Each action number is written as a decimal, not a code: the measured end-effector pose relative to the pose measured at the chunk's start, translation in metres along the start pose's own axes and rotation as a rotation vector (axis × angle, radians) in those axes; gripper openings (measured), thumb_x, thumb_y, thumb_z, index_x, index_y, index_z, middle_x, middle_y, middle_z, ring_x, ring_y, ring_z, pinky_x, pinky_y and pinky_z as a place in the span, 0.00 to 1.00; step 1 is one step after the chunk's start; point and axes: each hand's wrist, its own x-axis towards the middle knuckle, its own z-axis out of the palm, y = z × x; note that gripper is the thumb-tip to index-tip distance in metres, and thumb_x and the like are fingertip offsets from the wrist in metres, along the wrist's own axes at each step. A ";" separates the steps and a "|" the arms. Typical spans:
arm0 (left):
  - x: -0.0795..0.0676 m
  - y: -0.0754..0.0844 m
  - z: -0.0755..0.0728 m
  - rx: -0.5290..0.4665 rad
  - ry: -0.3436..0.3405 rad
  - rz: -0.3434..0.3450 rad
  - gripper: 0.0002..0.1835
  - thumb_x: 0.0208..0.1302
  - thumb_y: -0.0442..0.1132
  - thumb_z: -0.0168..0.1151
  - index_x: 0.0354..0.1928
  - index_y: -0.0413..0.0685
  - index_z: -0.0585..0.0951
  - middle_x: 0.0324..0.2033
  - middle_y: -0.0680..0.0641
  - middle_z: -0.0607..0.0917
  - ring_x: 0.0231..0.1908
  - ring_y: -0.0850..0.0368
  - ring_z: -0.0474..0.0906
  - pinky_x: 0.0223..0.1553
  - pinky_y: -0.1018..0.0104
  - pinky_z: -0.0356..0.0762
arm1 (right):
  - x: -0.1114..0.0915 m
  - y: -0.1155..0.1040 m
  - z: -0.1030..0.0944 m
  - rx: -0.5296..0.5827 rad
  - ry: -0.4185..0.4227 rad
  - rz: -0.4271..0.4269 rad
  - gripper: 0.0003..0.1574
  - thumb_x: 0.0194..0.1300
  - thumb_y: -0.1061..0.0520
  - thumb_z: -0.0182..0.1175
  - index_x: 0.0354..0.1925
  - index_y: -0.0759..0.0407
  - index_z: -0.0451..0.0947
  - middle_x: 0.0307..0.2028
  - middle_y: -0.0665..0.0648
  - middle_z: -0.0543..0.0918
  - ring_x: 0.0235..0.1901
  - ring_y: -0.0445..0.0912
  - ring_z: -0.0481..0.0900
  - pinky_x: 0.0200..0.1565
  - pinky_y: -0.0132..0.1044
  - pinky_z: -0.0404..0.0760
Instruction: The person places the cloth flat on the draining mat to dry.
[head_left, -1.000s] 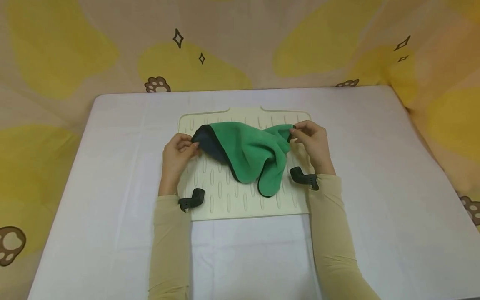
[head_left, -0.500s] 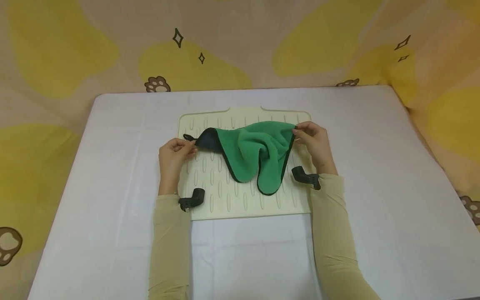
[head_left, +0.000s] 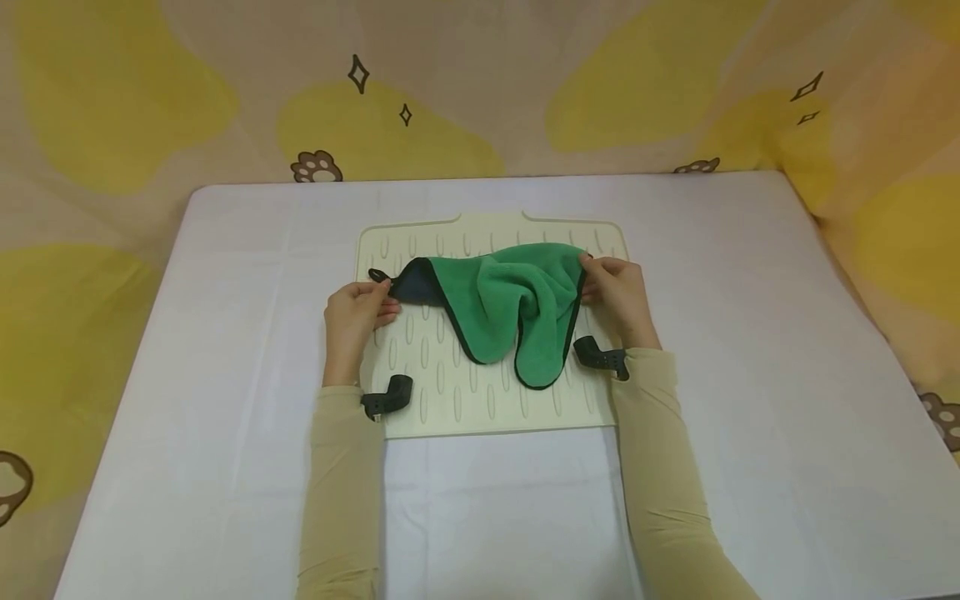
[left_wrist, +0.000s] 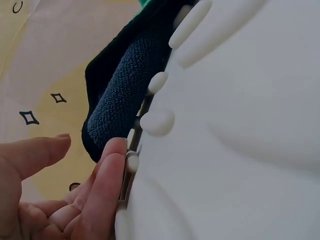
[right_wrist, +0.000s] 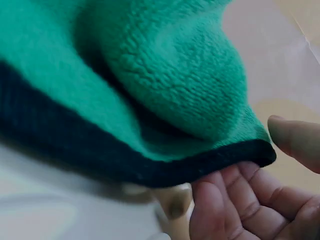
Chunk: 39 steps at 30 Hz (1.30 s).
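Observation:
A green towel point(head_left: 495, 304) with black edging and a dark blue underside lies rumpled across a cream ridged mat point(head_left: 442, 408). At its left corner, beside a small black loop point(head_left: 378, 274), is my left hand point(head_left: 352, 321). In the left wrist view, the thumb stands apart from the fingers point(left_wrist: 105, 185), whose tips touch near the towel's dark blue corner point(left_wrist: 122, 95). My right hand point(head_left: 618, 296) is at the towel's right corner. The right wrist view shows its fingers point(right_wrist: 240, 195) beneath the black edge, the thumb apart from them at the corner's other side.
The mat lies on a table with a white cloth point(head_left: 750, 333). A patterned yellow and beige curtain point(head_left: 480, 92) hangs behind and along the sides. A small black camera point(head_left: 390, 395) sits on the left wrist and another black camera point(head_left: 598, 354) on the right.
The towel's left corner came down and its loop came into sight, while the right side spread out. Most recently both hands shifted slightly inward, and the towel has barely moved since.

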 end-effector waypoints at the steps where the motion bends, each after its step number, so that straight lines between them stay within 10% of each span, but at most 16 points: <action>1: 0.000 0.000 0.000 0.007 -0.005 0.005 0.17 0.66 0.39 0.59 0.46 0.29 0.77 0.26 0.47 0.83 0.22 0.65 0.81 0.31 0.75 0.80 | 0.000 0.000 0.001 0.000 -0.001 -0.017 0.21 0.66 0.51 0.59 0.36 0.72 0.77 0.17 0.47 0.77 0.17 0.38 0.76 0.25 0.27 0.78; 18: 0.001 0.000 0.006 0.159 0.002 0.008 0.33 0.67 0.58 0.51 0.32 0.29 0.83 0.13 0.51 0.81 0.14 0.62 0.80 0.20 0.70 0.79 | -0.002 -0.001 0.008 -0.023 -0.038 -0.162 0.19 0.66 0.57 0.59 0.29 0.74 0.73 0.18 0.46 0.74 0.20 0.40 0.71 0.27 0.30 0.75; 39: 0.004 -0.002 0.002 -0.012 0.078 0.132 0.11 0.67 0.35 0.58 0.41 0.29 0.79 0.24 0.42 0.84 0.21 0.64 0.82 0.29 0.72 0.81 | 0.000 0.003 -0.007 0.100 0.047 -0.212 0.05 0.61 0.65 0.62 0.36 0.68 0.80 0.25 0.48 0.81 0.24 0.40 0.76 0.31 0.28 0.77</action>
